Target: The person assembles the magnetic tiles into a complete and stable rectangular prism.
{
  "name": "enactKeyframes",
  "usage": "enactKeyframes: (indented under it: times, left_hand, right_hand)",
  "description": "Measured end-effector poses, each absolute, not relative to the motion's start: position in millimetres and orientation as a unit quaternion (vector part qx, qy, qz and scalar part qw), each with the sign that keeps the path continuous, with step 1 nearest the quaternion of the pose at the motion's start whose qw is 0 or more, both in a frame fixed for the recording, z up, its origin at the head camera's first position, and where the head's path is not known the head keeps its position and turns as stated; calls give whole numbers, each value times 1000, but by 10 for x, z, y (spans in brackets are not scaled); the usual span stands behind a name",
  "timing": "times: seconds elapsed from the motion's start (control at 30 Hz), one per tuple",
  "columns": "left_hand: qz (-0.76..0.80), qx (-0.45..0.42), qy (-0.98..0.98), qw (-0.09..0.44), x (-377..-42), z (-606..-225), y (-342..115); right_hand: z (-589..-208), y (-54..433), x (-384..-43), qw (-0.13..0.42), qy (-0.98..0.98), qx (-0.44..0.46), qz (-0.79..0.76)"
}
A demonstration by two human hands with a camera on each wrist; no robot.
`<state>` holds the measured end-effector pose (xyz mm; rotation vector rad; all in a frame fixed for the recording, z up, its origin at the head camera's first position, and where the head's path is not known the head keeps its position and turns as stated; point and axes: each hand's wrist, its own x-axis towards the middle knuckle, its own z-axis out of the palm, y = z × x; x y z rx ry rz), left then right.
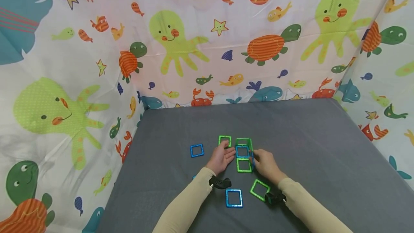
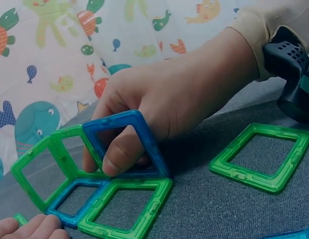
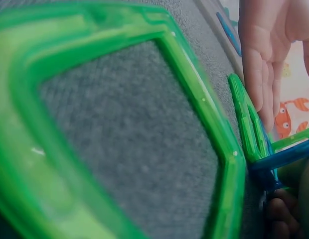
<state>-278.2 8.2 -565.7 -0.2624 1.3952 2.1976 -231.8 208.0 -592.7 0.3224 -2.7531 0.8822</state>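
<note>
My right hand [image 1: 267,164] pinches an upright blue magnetic square tile [image 2: 114,120], its thumb reaching into the open frame and the fingers behind. That tile stands along the right side of a small structure. Flat at its base lie a blue tile [image 1: 237,152] and a green tile [image 1: 244,171] joined edge to edge. Two green tiles stand upright, one at the back [image 2: 30,191] and one on the right side [image 2: 70,132] beside the blue upright. Just left of the structure, my left hand [image 1: 221,157] holds nothing, palm turned toward it, fingers extended.
Loose square tiles lie on the grey cloth [image 1: 161,175]: a blue one [image 1: 197,156] to the left, a green one [image 1: 225,137] behind the left hand, a blue one [image 1: 234,206] in front, and a green one [image 1: 253,185] near the right wrist. A patterned curtain [image 1: 194,92] surrounds the table.
</note>
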Motion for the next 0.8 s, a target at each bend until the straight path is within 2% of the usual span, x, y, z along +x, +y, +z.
enactKeyframes:
  times: [0.13, 0.23, 0.4, 0.53, 0.8]
  left_hand:
    - [802, -86, 534, 254, -2750, -5647, 95]
    - [779, -65, 580, 229, -2721, -5610, 107]
    - [706, -35, 694, 134, -2772, -5475, 97]
    - [599, 11, 796, 81, -2896, -5354, 47]
    - [286, 185, 938, 64, -3161, -5304, -4]
  right_hand:
    - [-5942, 2090, -2311, 113, -940, 103, 304]
    - [-5936, 2095, -2307, 106, -942, 96, 305]
    - [-5932, 2093, -2326, 100, -942, 92, 308]
    - [-5933, 2087, -2341, 98, -941, 89, 313]
    - [-5930, 2092, -2325, 95, -942, 83, 312]
